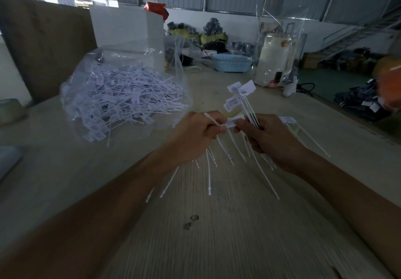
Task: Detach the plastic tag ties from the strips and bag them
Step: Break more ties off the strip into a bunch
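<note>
Right above the worktop [217, 235], both hands work one cluster of white tag ties [240, 96]. Fingers of the left hand [195, 135] curl round several tie stems, thumb pinching a tag head; the right hand [269, 137] grips the upright bunch, pinching the same head. Left of the hands, farther back, the clear bag [121, 96] holds a heap of loose ties.

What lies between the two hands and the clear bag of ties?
Head view: only bare table between the left hand, right hand and the bag.
</note>
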The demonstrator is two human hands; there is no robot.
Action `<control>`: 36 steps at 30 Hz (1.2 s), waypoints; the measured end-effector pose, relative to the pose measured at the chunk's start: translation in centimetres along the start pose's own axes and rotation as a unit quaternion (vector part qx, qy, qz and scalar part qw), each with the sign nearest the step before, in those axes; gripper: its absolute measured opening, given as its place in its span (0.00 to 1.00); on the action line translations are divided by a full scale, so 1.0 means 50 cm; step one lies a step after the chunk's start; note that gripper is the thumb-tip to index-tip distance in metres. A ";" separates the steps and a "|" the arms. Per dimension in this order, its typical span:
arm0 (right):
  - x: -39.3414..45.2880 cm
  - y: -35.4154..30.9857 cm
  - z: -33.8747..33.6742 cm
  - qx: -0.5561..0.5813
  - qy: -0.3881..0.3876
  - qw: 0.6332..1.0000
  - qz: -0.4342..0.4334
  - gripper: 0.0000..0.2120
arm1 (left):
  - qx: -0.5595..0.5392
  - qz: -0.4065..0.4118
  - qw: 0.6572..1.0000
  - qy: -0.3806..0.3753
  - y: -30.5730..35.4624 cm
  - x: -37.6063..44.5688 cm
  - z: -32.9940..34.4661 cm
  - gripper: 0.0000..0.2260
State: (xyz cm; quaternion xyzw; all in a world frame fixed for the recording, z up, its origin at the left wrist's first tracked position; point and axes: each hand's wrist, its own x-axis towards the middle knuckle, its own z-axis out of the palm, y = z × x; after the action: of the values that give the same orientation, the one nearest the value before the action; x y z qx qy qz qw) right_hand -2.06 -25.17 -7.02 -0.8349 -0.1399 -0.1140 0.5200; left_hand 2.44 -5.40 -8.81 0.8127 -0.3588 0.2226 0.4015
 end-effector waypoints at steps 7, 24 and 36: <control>0.001 -0.004 -0.005 -0.085 0.002 0.994 -0.067 0.13 | -0.030 -0.014 0.999 -0.034 0.003 0.003 -0.005 0.05; 0.013 0.013 -0.023 -0.116 0.003 0.989 -0.097 0.18 | -0.087 -0.077 0.992 0.043 0.007 0.005 -0.014 0.03; 0.008 0.021 -0.007 -0.137 -0.077 0.987 -0.023 0.17 | -0.081 -0.090 0.992 0.030 0.003 0.003 -0.014 0.05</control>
State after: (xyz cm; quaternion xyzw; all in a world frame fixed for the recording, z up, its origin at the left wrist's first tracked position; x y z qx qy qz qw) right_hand -1.31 -25.91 -7.62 -0.9012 -0.1815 -0.0797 0.3854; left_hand 2.37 -4.95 -8.26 0.7995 -0.2894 0.1800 0.4946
